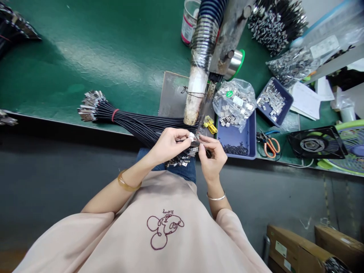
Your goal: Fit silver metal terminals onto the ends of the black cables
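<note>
My left hand (pixel 173 144) is closed in a pinch at the table's front edge, with a white cover on a fingertip. Opposite it, my right hand (pixel 212 154) pinches with thumb and forefinger. The fingertips of both nearly meet over a small metallic piece, too small to make out. Under and behind my left hand runs a bundle of black cables (pixel 136 120), tied with a red band, with metal connectors at its far left end. More metal connector ends (pixel 182 161) hang just below the hands. A metal rod (pixel 207 101) slants down to a point right above my fingertips.
A corrugated hose (pixel 202 41) with a stained white nozzle comes down beside the rod. To the right are a blue tray (pixel 251 142) with a bag of metal parts (pixel 236 102), orange-handled pliers (pixel 271 147), a smaller bin (pixel 274 101) and a black fan (pixel 317 143). A solder spool (pixel 235 65) stands behind.
</note>
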The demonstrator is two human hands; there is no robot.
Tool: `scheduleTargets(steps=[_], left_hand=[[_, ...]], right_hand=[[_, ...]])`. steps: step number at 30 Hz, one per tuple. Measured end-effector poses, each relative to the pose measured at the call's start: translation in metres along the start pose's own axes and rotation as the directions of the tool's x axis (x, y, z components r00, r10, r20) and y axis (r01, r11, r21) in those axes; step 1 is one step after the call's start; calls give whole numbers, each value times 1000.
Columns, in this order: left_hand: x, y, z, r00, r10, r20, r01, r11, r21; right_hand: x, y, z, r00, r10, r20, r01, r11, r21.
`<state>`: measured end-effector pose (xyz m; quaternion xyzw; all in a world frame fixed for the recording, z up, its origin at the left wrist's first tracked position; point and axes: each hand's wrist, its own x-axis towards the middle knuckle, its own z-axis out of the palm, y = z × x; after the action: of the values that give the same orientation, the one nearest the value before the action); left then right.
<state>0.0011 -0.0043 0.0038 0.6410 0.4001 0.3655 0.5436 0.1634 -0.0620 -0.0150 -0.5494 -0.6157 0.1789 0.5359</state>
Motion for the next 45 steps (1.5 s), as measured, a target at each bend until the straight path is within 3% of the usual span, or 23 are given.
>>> scheduleTargets(steps=[4, 14, 25, 36, 39, 42, 45], left_hand=[[2, 0, 1, 999, 14, -46, -14, 1000, 4], [2, 1, 3, 994, 13, -104, -11, 1000, 20], [2, 2, 5, 990, -12, -140, 11, 1000, -12], [-1, 3, 2, 999, -9, -52, 10, 1000, 27], [-2, 3, 0, 1000, -14, -4, 14, 999, 49], [-5, 3, -1, 1000, -11, 1, 10, 996, 89], [-5, 5, 1, 999, 10, -40, -6, 994, 113]], right_hand=[[2, 1, 0, 993, -114, 26, 116, 981, -154], [10, 5, 1, 933, -354, 61, 358, 902, -241], [13, 2, 1, 921, -385, 62, 387, 884, -261], [10, 3, -2, 902, -425, 80, 429, 862, -271], [10, 0, -4, 939, -342, 36, 340, 905, -254], [12, -2, -5, 998, -64, 11, 65, 992, -104], [14, -4, -5, 981, 173, 91, -181, 980, 80]])
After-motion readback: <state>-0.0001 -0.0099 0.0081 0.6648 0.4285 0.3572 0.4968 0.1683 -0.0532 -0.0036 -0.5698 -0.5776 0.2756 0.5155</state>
